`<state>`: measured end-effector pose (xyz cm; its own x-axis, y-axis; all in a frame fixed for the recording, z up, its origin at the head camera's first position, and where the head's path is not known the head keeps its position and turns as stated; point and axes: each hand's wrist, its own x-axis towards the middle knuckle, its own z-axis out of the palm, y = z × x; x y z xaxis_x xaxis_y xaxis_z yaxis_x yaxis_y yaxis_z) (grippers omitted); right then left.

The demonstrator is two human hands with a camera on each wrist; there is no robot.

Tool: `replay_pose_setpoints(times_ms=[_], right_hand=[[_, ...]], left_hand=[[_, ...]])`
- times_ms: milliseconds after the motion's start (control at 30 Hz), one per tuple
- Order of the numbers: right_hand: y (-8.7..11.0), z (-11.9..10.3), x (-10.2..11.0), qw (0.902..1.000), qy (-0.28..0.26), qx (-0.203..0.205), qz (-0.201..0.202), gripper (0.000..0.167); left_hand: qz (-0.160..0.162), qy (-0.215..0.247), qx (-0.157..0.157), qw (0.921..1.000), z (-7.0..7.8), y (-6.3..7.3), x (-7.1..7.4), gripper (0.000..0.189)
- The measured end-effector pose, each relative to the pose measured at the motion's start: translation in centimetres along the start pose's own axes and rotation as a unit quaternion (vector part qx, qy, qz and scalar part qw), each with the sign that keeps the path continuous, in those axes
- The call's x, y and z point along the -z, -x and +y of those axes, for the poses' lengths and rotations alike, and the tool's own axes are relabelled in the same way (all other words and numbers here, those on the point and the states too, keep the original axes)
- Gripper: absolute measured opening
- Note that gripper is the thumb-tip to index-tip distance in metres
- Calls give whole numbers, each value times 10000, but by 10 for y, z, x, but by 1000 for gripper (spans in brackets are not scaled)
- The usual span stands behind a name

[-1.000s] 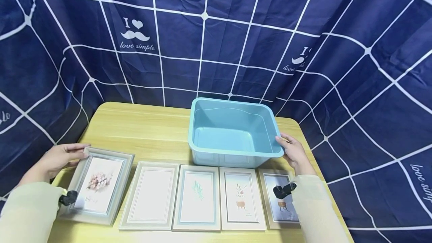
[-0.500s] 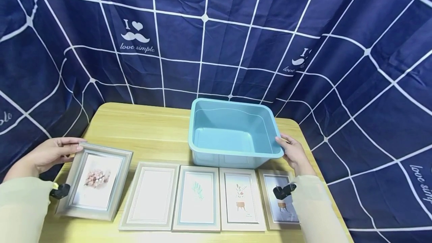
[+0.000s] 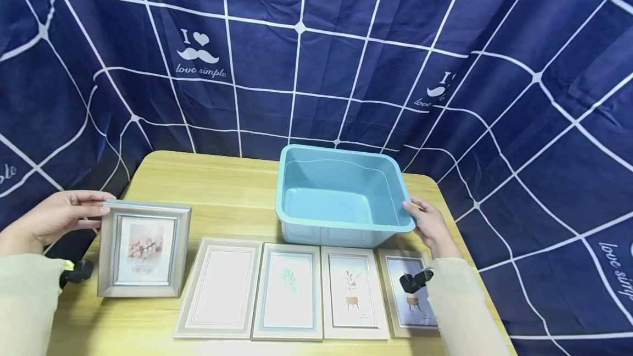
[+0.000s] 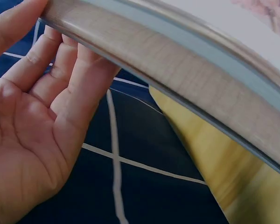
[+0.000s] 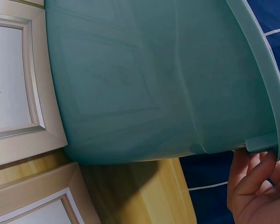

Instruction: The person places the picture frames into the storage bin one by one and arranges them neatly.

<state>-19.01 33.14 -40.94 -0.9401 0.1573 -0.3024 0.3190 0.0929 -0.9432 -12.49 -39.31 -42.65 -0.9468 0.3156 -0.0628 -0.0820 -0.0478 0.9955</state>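
My left hand (image 3: 54,218) pinches the upper left corner of a picture frame (image 3: 109,251) with a pink flower print, which stands tilted up at the left of the table. In the left wrist view the thumb is at the front of the frame's edge (image 4: 144,70) and the fingers (image 4: 79,88) are behind it. My right hand (image 3: 432,227) grips the right rim of a blue plastic bin (image 3: 341,227). The right wrist view has the fingers (image 5: 256,175) curled at the bin's rim, by its handle lip. Inside, the bin holds nothing.
Along the table's front lie a frame with a blank white face (image 3: 220,284), a green leaf frame (image 3: 289,290) and two potted plant frames, one pale (image 3: 353,293), one darker (image 3: 407,312) and partly behind my right sleeve. Blue grid curtains (image 3: 267,59) surround the wooden table (image 3: 212,180).
My left hand has moved up and left, raising the flower frame's top edge so it leans more upright. The right hand stays on the bin, which has not visibly moved.
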Motion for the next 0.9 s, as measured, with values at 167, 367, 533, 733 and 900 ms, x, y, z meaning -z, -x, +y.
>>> replay_pose_setpoints(times_ms=[167, 367, 533, 733, 900], right_hand=[[-1, 2, 1, 9999, 150, 63, 36, 64], [1, 1, 1, 9998, 183, 63, 27, 65], [1, 0, 0, 9999, 122, 31, 36, 63], [2, -1, 0, 9999, 143, 43, 26, 63], [2, -1, 0, 9999, 119, 48, 17, 62]], left_hand=[[338, 420, -371, 9979, 7, -1, -2, 44], [770, 831, -723, 9909, 18, -3, -10, 45], [1187, 692, -927, 9862, 8, -14, 4, 35], [1700, 893, -1210, 9739, -13, -34, 26, 31], [1825, 1671, -1277, 9605, 29, -34, -22, 33]])
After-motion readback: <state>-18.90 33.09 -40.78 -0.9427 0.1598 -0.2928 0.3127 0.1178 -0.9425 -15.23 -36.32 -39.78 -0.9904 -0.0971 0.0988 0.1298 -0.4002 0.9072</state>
